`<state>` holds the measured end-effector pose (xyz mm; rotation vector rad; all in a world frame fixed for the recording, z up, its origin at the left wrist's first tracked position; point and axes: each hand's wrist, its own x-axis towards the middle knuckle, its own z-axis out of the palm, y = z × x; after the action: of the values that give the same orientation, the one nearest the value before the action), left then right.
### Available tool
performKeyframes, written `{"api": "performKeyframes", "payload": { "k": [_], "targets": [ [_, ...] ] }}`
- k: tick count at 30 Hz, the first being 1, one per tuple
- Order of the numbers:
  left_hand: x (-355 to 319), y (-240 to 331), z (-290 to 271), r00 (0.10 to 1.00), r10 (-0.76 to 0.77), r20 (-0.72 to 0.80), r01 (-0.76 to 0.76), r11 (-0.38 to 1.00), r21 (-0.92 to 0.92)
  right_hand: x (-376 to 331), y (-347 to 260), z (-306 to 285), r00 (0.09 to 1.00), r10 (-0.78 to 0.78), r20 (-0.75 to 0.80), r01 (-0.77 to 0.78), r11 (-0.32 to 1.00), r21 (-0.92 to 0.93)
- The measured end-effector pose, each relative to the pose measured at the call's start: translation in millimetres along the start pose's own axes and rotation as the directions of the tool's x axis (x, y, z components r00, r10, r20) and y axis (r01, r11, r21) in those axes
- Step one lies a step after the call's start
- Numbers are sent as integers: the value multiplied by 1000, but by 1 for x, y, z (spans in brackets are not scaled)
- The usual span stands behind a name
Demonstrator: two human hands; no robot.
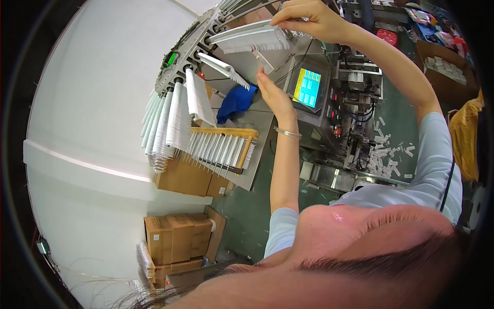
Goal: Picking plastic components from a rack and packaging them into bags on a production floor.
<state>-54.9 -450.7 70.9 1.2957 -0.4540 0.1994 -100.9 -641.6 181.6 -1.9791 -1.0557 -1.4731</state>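
Note:
My right hand [311, 20] is raised at the top, with its thumb and fingers pinched at the outer end of a row of thin white strips [252, 42]. This row hangs along a rod sticking out of a grey metal wheel-like rack [198, 49]. Lower down, my left hand [276, 97] is held up with its fingers stretched, apart from the strips and holding nothing I can see. Below the pinched row, another rod [221, 69] carries a narrower white bundle. Several more loaded rods [177, 116] fan downward from the rack.
A wooden-framed rack of metal rods [224, 133] lies on the metal table, near a blue cloth [236, 103]. A lit touchscreen [307, 87] stands right of my left hand, beside machinery [357, 98]. Small white pieces [383, 154] are scattered at right. Cardboard boxes [175, 237] stand lower left.

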Motion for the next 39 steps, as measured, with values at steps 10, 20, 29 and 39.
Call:
{"api": "performKeyframes", "payload": {
  "k": [10,20,29,39],
  "targets": [
    [-1,23,25,925,376,46,-379,911,162,-15,-38,-26,757,625,189,-647,678,350],
    [39,36,52,677,734,50,-590,501,633,-65,-77,-92,927,374,28,-360,866,348],
    [40,34,60,586,809,47,-610,402,683,-82,-95,-112,922,385,-48,-348,875,338],
    [-67,31,51,510,710,485,-841,531,107,-122,-106,-106,501,800,-330,-509,581,635]
  ]
}}
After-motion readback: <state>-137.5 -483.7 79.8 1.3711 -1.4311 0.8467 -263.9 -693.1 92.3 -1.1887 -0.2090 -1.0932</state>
